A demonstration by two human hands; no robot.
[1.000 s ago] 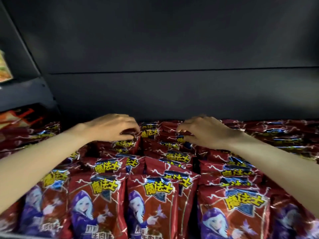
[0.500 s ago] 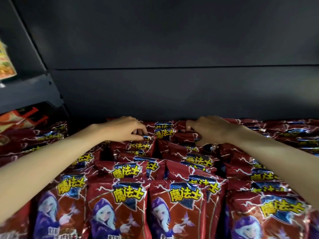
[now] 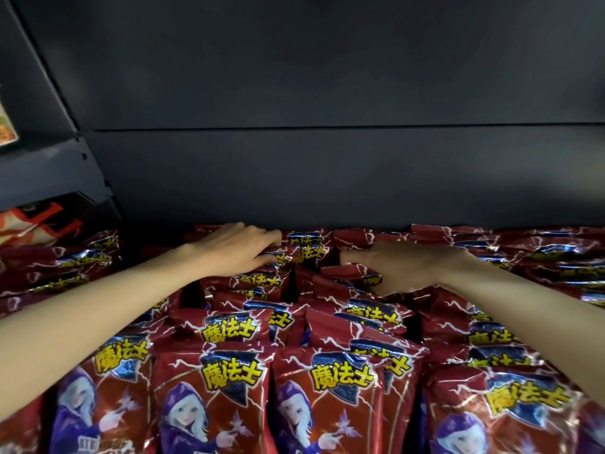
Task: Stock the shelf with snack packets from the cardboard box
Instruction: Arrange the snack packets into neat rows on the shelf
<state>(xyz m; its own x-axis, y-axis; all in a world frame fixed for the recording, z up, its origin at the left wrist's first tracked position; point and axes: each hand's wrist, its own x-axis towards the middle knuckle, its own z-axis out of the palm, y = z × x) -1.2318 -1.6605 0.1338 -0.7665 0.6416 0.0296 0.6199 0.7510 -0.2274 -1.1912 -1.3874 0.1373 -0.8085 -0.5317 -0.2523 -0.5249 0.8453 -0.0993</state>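
Rows of red snack packets (image 3: pixel 229 388), printed with yellow lettering and a purple-hooded figure, are stood upright across the dark shelf (image 3: pixel 294 178), row behind row up to its back panel. The left hand (image 3: pixel 239 250) is laid palm down on the rear packets just left of centre, its fingers bent over the top edge of one packet; whether that packet is actually gripped cannot be told. The right hand (image 3: pixel 406 267) is curled round the top of a rear packet (image 3: pixel 347 271) right of centre, which is held tilted toward the left. The two hands are kept near each other. At the far left, orange-and-white packets (image 3: pixel 36 221) are seen on a neighbouring shelf section
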